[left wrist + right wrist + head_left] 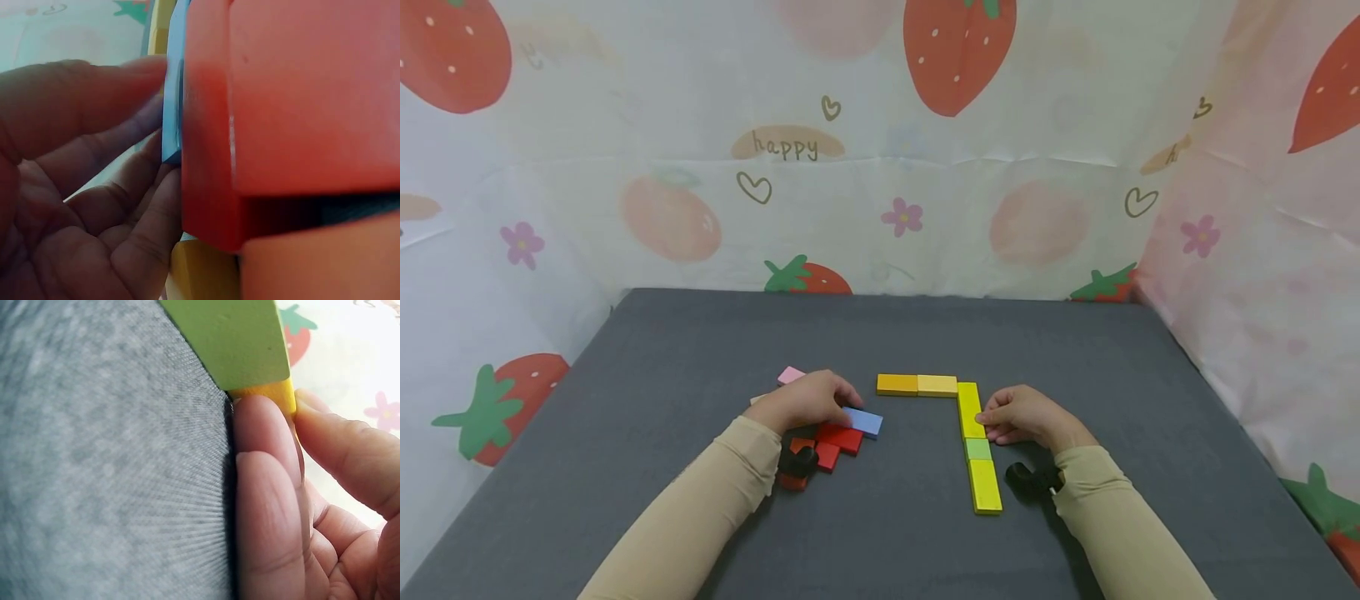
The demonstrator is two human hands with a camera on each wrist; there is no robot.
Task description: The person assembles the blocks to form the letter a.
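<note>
My left hand (815,398) pinches a light blue block (863,422) between thumb and fingers, over the right side of a loose group of blocks. In the left wrist view, the blue block (174,119) stands against a large red block (300,94). My right hand (1030,418) is at the right side of a long yellow block (970,404), thumb on its top and fingertips along its side. A short green block (977,449) and another yellow block (985,486) continue that line towards me. The right wrist view shows the green block (240,344) close beside the fingertips.
An orange-yellow block (897,384) and a pale yellow block (937,385) form a row, meeting the yellow line at a corner. Red blocks (842,437) and a pink block (790,375) lie around my left hand. A grey cloth (880,542) covers the table; a printed curtain hangs behind.
</note>
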